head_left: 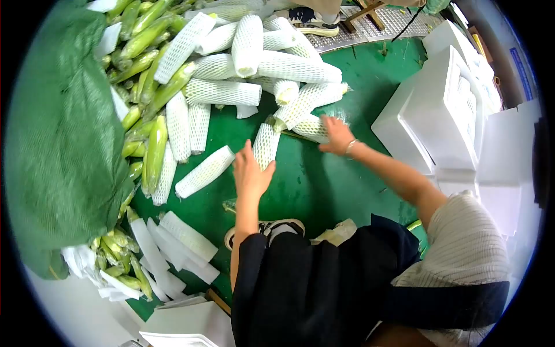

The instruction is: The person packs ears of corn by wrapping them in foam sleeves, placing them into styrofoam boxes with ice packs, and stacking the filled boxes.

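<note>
My left hand (pixel 252 176) is at the near end of a corn ear in a white foam net sleeve (pixel 266 144), thumb and fingers apart; whether it touches the ear I cannot tell. Over to the right, my right hand (pixel 337 137) has its fingers spread at the end of another sleeved corn ear (pixel 311 126), not wrapped round it. A separate sleeved ear (pixel 204 172) lies left of my left hand. Beyond the hands is a heap of sleeved ears (pixel 225 92), and bare green ears in clear film (pixel 155 150) are piled at the left.
A big green sack (pixel 63 133) bulges along the left side. Loose flat foam sleeves (pixel 188 237) lie below it on the green floor (pixel 324 191). White foam boxes (pixel 430 110) stand at the right, another white box (pixel 188 327) at the bottom. Someone's shoe (pixel 309 22) shows at the top.
</note>
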`<action>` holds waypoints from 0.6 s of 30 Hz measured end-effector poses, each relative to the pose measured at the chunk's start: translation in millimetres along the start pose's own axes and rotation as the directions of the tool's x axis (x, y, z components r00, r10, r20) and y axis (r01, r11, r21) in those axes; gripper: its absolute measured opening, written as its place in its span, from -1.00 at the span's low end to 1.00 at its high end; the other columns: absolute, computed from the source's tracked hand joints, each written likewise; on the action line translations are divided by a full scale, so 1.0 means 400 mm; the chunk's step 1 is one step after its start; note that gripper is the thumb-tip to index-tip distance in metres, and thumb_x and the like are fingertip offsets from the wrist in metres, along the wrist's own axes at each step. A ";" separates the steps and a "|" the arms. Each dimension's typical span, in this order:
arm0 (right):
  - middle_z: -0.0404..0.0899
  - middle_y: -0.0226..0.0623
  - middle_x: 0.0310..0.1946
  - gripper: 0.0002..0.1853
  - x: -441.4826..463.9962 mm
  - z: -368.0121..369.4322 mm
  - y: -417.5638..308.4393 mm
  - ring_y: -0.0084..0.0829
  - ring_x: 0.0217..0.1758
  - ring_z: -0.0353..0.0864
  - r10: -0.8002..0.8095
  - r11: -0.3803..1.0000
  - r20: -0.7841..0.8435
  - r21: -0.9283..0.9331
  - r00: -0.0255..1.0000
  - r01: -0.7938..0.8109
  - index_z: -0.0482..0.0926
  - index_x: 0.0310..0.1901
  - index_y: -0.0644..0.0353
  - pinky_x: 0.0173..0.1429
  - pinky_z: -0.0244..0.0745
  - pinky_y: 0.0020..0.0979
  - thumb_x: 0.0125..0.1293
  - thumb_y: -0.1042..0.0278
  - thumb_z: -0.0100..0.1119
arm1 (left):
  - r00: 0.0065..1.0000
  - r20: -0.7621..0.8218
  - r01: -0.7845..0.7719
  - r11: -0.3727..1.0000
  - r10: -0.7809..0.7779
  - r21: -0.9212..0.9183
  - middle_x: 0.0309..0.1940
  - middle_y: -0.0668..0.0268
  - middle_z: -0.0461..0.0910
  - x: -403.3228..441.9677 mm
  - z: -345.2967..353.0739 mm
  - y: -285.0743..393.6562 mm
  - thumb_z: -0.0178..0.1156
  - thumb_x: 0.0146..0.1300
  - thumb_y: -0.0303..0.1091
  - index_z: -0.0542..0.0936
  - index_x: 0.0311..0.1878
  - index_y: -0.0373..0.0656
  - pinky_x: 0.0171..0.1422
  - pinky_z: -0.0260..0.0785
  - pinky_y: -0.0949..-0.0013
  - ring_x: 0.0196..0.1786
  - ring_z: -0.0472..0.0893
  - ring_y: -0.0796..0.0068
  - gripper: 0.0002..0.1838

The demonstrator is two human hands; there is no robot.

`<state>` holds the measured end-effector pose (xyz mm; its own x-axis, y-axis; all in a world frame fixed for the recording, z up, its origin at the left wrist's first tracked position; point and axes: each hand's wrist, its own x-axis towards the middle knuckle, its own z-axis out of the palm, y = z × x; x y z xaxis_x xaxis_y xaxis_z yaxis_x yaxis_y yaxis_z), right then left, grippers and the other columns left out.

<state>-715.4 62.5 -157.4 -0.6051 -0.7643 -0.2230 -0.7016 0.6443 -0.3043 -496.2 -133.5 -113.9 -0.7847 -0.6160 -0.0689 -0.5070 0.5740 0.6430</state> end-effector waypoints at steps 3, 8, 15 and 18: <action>0.41 -0.09 -0.13 -0.27 0.014 0.069 -0.128 -0.10 -0.03 0.42 0.222 0.971 -0.073 -0.072 0.972 -0.227 0.26 -0.07 0.27 0.02 0.41 -0.17 -0.27 0.21 0.47 | 0.960 0.138 0.193 0.930 -0.245 0.311 0.09 -0.05 0.35 0.040 0.095 0.021 0.41 -0.14 -0.15 0.15 0.27 -0.31 0.16 0.27 0.02 0.11 0.38 -0.05 -0.06; 0.39 0.04 -0.14 -0.24 -0.074 0.143 -0.309 -0.05 -0.05 0.42 -0.017 0.976 0.064 0.219 0.998 0.003 0.24 0.00 0.37 0.06 0.38 -0.17 -0.17 0.14 0.44 | 0.769 0.147 0.629 0.697 -0.622 -0.344 -0.19 -0.02 0.54 -0.051 0.088 -0.084 0.39 -0.26 -0.21 0.38 -0.07 -0.44 -0.04 0.40 0.23 -0.16 0.58 0.07 -0.32; 0.40 -0.07 -0.10 -0.36 -0.026 -0.051 -0.194 -0.11 -0.02 0.41 -0.313 0.934 -0.225 -0.246 0.923 0.257 0.33 0.02 0.33 0.03 0.37 -0.21 -0.19 0.38 0.30 | 0.638 0.442 0.673 0.177 -0.631 -0.718 -0.13 0.06 0.53 -0.159 0.047 -0.122 0.27 -0.08 -0.39 0.36 0.05 -0.43 -0.11 0.41 0.23 -0.18 0.57 0.21 -0.41; 0.42 -0.06 -0.08 -0.26 0.003 0.040 -0.123 -0.11 0.02 0.43 -0.116 0.970 0.202 -0.188 0.972 0.154 0.28 0.08 0.28 0.07 0.38 -0.22 -0.20 0.27 0.37 | 0.615 0.503 0.576 -0.089 -0.607 -0.812 -0.09 0.06 0.50 -0.152 0.057 -0.087 0.25 -0.09 -0.45 0.33 0.14 -0.42 -0.07 0.40 0.23 -0.13 0.56 0.20 -0.35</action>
<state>-675.6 29.5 -157.5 -0.4311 -0.8233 -0.3692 -0.8446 0.5122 -0.1560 -439.0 -103.8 -149.3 -0.3544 -0.4557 -0.8165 -0.1175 -0.8446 0.5224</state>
